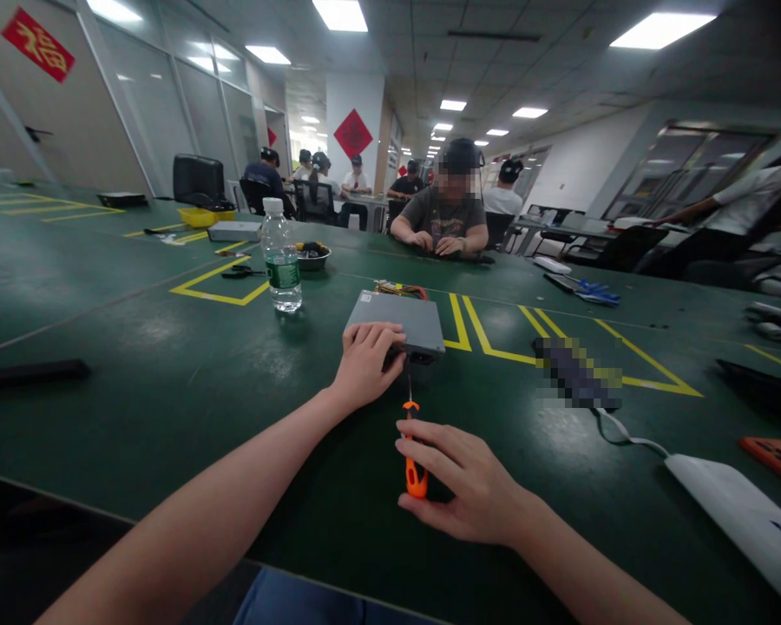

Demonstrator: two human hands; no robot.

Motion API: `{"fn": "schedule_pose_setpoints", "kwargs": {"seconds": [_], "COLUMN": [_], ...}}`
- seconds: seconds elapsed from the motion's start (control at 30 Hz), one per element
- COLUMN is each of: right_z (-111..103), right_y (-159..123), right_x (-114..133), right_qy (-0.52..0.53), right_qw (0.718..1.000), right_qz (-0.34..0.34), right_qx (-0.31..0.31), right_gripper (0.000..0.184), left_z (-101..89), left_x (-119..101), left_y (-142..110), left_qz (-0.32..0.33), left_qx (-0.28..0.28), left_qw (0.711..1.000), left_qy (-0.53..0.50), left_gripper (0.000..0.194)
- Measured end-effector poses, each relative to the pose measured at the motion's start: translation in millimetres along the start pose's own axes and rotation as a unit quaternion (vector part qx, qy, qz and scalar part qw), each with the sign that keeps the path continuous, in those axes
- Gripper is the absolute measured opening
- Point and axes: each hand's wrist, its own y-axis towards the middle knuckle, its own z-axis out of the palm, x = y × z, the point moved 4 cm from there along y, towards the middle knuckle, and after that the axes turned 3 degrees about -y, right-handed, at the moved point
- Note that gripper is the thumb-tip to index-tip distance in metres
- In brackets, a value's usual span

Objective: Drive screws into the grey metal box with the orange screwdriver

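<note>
A grey metal computer power supply (413, 317) lies flat on the green table, its bundle of coloured cables (400, 290) at the far side. My left hand (369, 358) grips its near left corner, fingers over the top and thumb at the front edge. In my right hand (459, 477) is an orange and black screwdriver (415, 477), held by the handle between fingertips and thumb. The screwdriver's thin shaft points away from me, and its tip reaches the front face of the power supply. Whether the tip sits in a screw is too small to tell.
Left of the power supply stands a water bottle (282, 265), with a metal bowl (312, 255) behind it. A white power bank-like slab (735, 512) with a cable lies at right. Across the table sits a person (446, 213). Yellow tape (495, 347) marks the tabletop.
</note>
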Motion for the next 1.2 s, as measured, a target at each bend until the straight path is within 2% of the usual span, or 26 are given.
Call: {"fn": "schedule_pose_setpoints", "kwargs": {"seconds": [0.2, 0.37, 0.53, 0.73, 0.83, 1.07, 1.2], "right_z": [1.6, 3.6, 5.5, 1.3, -0.6, 0.8, 2.4], "right_y": [-0.8, 2.1, 6.9, 2.8, 1.7, 5.2, 5.1], "right_x": [-3.0, -1.7, 2.7, -2.8, -3.9, 4.3, 4.6], "right_qy": [0.004, -0.001, -0.016, 0.077, 0.115, 0.030, 0.036], "right_qw": [1.000, 0.999, 0.998, 0.995, 0.991, 0.998, 0.997], "right_qz": [0.004, 0.011, 0.010, 0.065, 0.068, 0.023, 0.035], "right_qx": [-0.006, 0.037, 0.063, 0.002, -0.003, -0.044, -0.050], "right_gripper": [0.038, 0.040, 0.033, 0.038, 0.036, 0.029, 0.028], "left_z": [0.5, -0.1, 0.8, 1.5, 2.5, 3.8, 3.5], "left_x": [-1.3, -1.2, -0.8, -0.4, 0.8, 1.3, 1.3], "left_y": [0.0, -0.3, -0.1, -0.2, -0.4, -0.5, -0.5], "left_qz": [-0.002, -0.007, -0.006, 0.002, 0.004, 0.002, 0.000], "left_qx": [0.005, -0.004, -0.004, -0.009, -0.012, -0.011, -0.018], "left_qw": [1.000, 1.000, 1.000, 1.000, 1.000, 1.000, 1.000], "left_qy": [0.005, 0.006, 0.003, 0.008, 0.012, 0.013, 0.012], "left_gripper": [0.018, 0.017, 0.015, 0.016, 0.016, 0.018, 0.016]}}
